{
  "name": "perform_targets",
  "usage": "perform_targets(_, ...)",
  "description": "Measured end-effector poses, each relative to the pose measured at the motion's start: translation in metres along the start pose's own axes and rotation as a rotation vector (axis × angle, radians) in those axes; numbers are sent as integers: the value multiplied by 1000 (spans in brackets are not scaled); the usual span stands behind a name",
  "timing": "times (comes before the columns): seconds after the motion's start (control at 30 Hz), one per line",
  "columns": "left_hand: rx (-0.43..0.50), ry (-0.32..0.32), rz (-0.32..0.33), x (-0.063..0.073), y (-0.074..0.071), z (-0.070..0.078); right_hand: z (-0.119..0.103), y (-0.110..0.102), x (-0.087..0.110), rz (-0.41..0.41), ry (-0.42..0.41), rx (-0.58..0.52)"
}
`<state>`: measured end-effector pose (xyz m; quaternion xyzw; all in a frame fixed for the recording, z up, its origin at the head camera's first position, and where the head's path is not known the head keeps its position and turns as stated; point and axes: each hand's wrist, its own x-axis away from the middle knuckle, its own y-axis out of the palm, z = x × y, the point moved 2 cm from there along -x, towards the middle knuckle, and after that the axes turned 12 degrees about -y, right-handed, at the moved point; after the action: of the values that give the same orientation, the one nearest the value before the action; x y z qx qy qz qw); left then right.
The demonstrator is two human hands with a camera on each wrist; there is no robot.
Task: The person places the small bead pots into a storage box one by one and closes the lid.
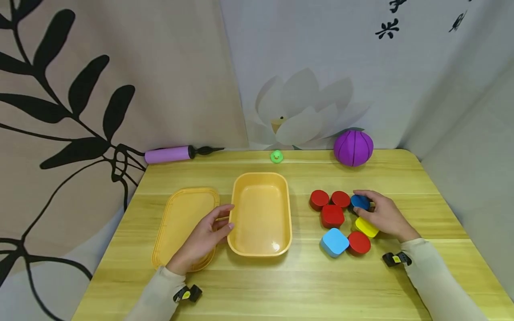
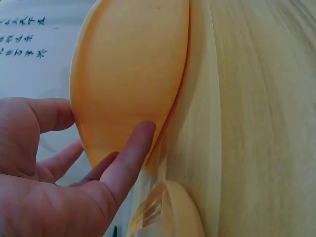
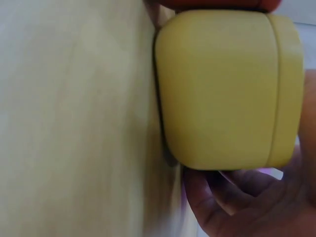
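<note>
On the table's left half stands a yellow-orange plastic container (image 1: 259, 249), open at the top. My left hand (image 1: 205, 238) touches its left side with the fingertips and thumb; in the left wrist view the fingers (image 2: 54, 114) rest at the rim and wall of it. The container's lid (image 1: 182, 223) lies under and beside that hand. On the right, my right hand (image 1: 384, 215) has thumb and index finger around a dark blue round block (image 1: 360, 202). A yellow block (image 1: 366, 227) sits just below this hand and fills much of the right wrist view, partly hiding the fingers (image 3: 212, 210).
Near the right hand stand red blocks (image 1: 332, 216) and a light blue block (image 1: 335, 242). Along the back edge are a purple pump (image 1: 168, 154), a small green toy (image 1: 276, 156) and a purple ball (image 1: 353, 148). Curtain-like cloth (image 1: 321, 53) hangs behind the table.
</note>
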<state>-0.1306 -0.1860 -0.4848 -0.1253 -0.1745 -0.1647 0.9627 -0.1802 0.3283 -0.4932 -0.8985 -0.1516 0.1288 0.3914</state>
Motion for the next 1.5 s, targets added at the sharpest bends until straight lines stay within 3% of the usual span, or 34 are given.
perform_targets(0.3, 37, -10, -32, -3, 0, -1, -6, -10, 0, 45, -19, 13)
perform_targets(0.5, 16, -10, -18, -2, 0, 2, -21, -25, -3, 123, -77, 28)
perform_targets(0.63, -8, -6, -14, -1, 0, 5, -32, -26, -11, 133, -126, 13)
perform_targets(0.97, 10, -8, -30, -1, -1, 6, -84, -9, -34, 84, -266, -5)
perform_targets(1.2, 26, -9, -37, -2, -1, 5, -111, 14, -50, 59, -375, 21)
perform_targets(1.5, 33, -9, -40, -2, 1, 4, -147, 46, -66, -11, -490, -26)
